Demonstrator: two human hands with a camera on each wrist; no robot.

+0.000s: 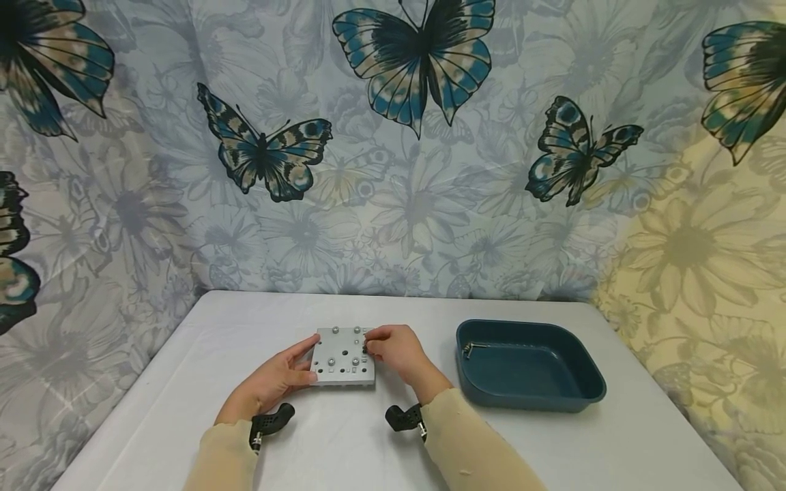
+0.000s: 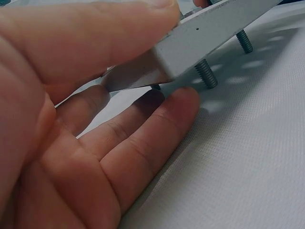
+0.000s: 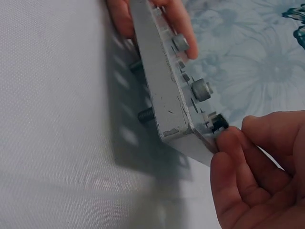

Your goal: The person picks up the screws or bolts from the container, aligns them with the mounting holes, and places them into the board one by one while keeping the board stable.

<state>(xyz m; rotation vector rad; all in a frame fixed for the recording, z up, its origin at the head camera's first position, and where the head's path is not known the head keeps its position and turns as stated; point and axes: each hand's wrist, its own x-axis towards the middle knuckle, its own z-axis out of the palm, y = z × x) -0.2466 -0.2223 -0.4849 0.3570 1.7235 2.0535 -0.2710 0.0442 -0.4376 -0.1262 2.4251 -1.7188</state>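
A light grey metal plate (image 1: pixel 344 351) with holes and several silver bolts (image 3: pixel 202 89) is held above the white table. My left hand (image 1: pixel 276 378) grips its left edge, thumb on top and fingers beneath. In the left wrist view, threaded bolt shanks (image 2: pixel 206 74) stick out from the plate's underside. At the plate's far right corner, my right hand (image 1: pixel 399 351) has its curled fingertips at a dark bolt (image 3: pixel 220 122) that stands proud of the surface. Those fingers partly hide the bolt in the head view.
To the right on the table stands a dark blue basin (image 1: pixel 531 402). Small metal pieces (image 1: pixel 469 349) lie inside it at the left. A butterfly-patterned cloth (image 1: pixel 424 225) hangs behind the white tablecloth (image 1: pixel 344 450). Each wrist wears a black camera mount.
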